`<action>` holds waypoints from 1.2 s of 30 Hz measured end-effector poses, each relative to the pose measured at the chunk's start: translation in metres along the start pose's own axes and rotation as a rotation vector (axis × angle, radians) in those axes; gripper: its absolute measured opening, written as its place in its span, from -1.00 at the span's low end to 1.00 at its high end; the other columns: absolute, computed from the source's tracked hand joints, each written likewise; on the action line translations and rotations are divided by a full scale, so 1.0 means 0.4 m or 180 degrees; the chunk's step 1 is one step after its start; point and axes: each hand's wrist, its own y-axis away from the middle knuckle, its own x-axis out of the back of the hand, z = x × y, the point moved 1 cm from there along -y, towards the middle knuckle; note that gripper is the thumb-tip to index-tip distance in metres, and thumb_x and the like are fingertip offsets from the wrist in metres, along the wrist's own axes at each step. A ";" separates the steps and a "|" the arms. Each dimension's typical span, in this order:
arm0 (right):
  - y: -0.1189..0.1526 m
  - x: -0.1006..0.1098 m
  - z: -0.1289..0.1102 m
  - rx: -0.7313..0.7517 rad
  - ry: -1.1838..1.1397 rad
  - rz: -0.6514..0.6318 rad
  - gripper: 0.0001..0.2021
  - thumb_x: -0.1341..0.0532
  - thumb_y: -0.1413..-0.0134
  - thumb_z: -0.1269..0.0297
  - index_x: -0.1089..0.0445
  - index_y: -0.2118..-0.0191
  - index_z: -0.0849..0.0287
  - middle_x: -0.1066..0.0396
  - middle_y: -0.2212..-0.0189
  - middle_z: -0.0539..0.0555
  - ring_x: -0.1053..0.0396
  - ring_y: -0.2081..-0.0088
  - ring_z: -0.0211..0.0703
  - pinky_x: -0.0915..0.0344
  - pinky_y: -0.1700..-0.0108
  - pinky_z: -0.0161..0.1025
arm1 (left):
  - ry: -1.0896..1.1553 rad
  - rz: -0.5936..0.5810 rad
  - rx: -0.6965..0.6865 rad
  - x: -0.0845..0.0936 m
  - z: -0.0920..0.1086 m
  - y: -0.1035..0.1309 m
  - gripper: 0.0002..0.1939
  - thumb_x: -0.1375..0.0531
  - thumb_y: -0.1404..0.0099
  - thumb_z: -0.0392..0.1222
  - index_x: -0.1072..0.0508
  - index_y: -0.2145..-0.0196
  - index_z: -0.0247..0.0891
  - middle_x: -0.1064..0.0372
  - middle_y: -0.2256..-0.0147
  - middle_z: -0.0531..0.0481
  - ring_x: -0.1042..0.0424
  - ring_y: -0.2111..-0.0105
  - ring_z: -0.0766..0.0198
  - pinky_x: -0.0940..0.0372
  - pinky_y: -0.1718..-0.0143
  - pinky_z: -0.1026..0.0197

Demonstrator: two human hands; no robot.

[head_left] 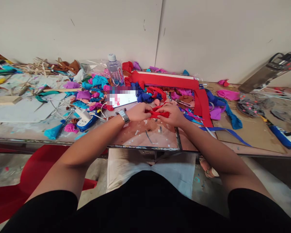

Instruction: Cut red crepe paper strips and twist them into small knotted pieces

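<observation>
Both my hands meet over the front middle of the table, holding a red fabric strip [160, 114] that is bunched and folded between them. My left hand [138, 112], with a metal watch on its wrist, pinches the strip's left end. The fingers of my right hand [171, 114] are closed round the right part. Just beyond my hands lie crumpled red and blue cloth scraps [145, 96]. A lit phone [123, 99] lies behind my left hand. Longer red strips [201, 108] hang over the pile to the right of my right hand.
A clear plastic bottle [115, 71] stands among the scraps at the back. A blue and white power strip [87, 121] with a plug lies at the left. A large dark bottle [255, 76] leans at the right, near cardboard [252, 136]. Wood sticks [45, 67] are heaped back left.
</observation>
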 end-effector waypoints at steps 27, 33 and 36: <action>-0.050 0.098 -0.065 -0.0199 -0.0511 -0.0196 -0.65 -0.40 -0.20 0.14 -0.60 -0.07 0.10 -0.69 0.12 0.13 -0.65 0.14 0.04 -0.48 -0.03 -0.05 | -0.0068 -0.1301 0.0540 0.267 -0.038 0.092 -0.64 -0.36 -0.23 0.09 -0.66 0.25 -0.31 -0.56 0.37 0.00 -0.41 0.41 0.27 -0.20 0.36 0.29; -0.041 0.104 -0.042 -0.0418 -0.0530 -0.0259 -0.64 -0.42 -0.19 0.12 -0.60 -0.07 0.08 -0.68 0.17 0.12 -0.62 0.18 0.04 -0.48 0.07 -0.06 | -0.0306 -0.1338 0.0836 0.384 -0.082 0.142 -0.59 -0.37 -0.23 0.19 -0.65 0.30 -0.27 -0.50 0.42 -0.02 -0.40 0.42 0.22 -0.17 0.37 0.24; -0.039 0.091 -0.042 -0.0531 -0.0551 -0.0235 -0.63 -0.42 -0.18 0.11 -0.60 -0.08 0.08 -0.68 0.15 0.13 -0.63 0.16 0.05 -0.49 0.06 -0.05 | -0.0594 -0.1235 0.0998 0.435 -0.118 0.171 -0.55 -0.33 -0.27 0.22 -0.66 0.24 -0.28 -0.56 0.34 -0.02 -0.45 0.36 0.20 -0.21 0.31 0.24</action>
